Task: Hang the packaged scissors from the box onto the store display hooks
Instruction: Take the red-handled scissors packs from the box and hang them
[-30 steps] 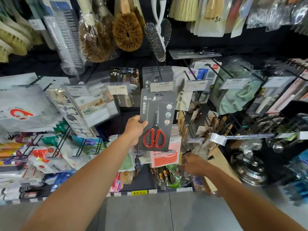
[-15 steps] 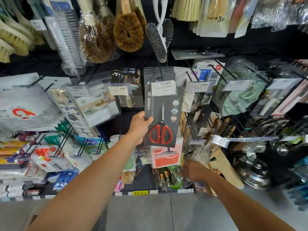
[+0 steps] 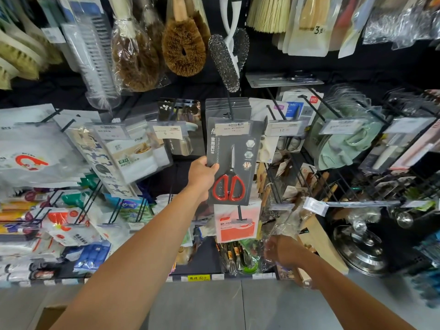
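Observation:
My left hand [image 3: 202, 176] grips the left edge of a dark grey pack of red-handled scissors [image 3: 234, 160] and holds it upright. The pack's top edge sits behind the price tag [image 3: 232, 128] at the tip of a black display hook [image 3: 229, 107]. Several identical grey packs [image 3: 227, 103] hang further back on that hook. My right hand [image 3: 285, 252] is low on the right, blurred, among clear plastic wrapping beside a brown cardboard box [image 3: 320, 244]. I cannot make out its fingers.
Neighbouring hooks carry other goods: a pack with a price tag [image 3: 167, 132] to the left, a pale green lid [image 3: 342, 144] to the right, an orange pack [image 3: 235, 222] just below the scissors. Brushes [image 3: 183, 51] hang above. Steel pot lids [image 3: 362, 248] lie at lower right.
My left hand has lifted the scissor pack up and to the right, so its top now sits behind the hook's price tag. My right hand stayed low by the box.

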### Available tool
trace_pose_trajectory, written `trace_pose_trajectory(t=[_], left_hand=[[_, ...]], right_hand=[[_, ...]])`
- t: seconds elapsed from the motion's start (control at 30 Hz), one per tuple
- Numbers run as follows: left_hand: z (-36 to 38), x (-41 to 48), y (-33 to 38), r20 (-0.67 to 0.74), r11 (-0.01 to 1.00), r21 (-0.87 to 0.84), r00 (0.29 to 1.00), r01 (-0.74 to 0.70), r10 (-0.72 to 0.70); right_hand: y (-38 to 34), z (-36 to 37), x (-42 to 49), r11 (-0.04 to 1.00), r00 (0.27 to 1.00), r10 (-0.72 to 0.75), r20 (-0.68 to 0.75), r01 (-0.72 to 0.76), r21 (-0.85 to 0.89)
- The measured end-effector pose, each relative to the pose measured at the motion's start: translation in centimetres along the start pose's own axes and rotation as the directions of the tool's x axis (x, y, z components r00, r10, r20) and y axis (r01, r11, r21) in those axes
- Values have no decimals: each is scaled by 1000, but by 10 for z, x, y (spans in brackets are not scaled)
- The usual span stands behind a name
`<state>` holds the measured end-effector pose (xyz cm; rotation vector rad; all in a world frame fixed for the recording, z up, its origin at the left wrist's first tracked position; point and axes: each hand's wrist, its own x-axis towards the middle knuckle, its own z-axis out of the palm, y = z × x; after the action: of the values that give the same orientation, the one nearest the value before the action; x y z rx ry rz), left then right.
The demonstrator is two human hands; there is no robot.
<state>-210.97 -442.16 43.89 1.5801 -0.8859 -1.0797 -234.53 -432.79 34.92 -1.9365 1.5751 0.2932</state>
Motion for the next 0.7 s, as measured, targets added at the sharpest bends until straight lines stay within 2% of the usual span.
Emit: trace_pose_trajectory(t=[0.1, 0.2, 0.27, 0.4, 0.6, 0.7], left_hand=[[1, 1, -5, -36, 1000, -5, 999, -1, 1], [5, 2, -4, -76, 997, 75, 996, -33, 39], [8, 1, -3, -50, 992, 115, 997, -47, 53], [11, -1, -6, -49, 991, 129, 998, -35, 42], [13, -4, -7, -41, 994, 106, 999, 4, 1], [14, -6, -7, -67, 995, 91, 997, -34, 40]], right_hand=[[2, -1, 1, 999, 999, 31, 19, -31, 10], [5, 0, 0, 999, 999, 47, 20, -48, 25], [7, 2, 1, 999, 999, 32, 11, -32, 41], [8, 4, 6, 996, 999, 33, 22, -34, 86], [5, 1, 9, 998, 999, 30, 22, -31, 53], [4, 0, 9, 997, 999, 16, 28, -18, 73]])
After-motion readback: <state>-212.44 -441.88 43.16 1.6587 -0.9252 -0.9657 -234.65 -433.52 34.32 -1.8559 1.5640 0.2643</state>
